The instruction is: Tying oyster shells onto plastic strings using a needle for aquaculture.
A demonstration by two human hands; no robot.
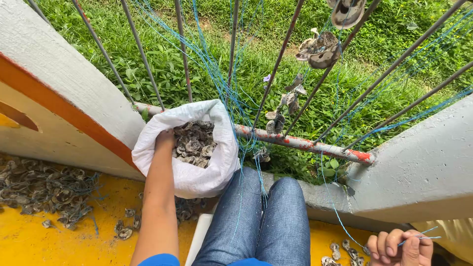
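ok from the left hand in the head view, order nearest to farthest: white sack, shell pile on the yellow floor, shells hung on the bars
1. white sack, around the left hand
2. shell pile, lower left on the floor
3. hung shells, upper right on the bars

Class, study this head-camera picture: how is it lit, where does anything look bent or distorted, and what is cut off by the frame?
Head view: bright, even daylight with soft shadows; the railing bars fan outward, a wide-lens effect; the white sack is bright but keeps detail; the right hand is cropped by the bottom edge; the left hand reaches into the sack.
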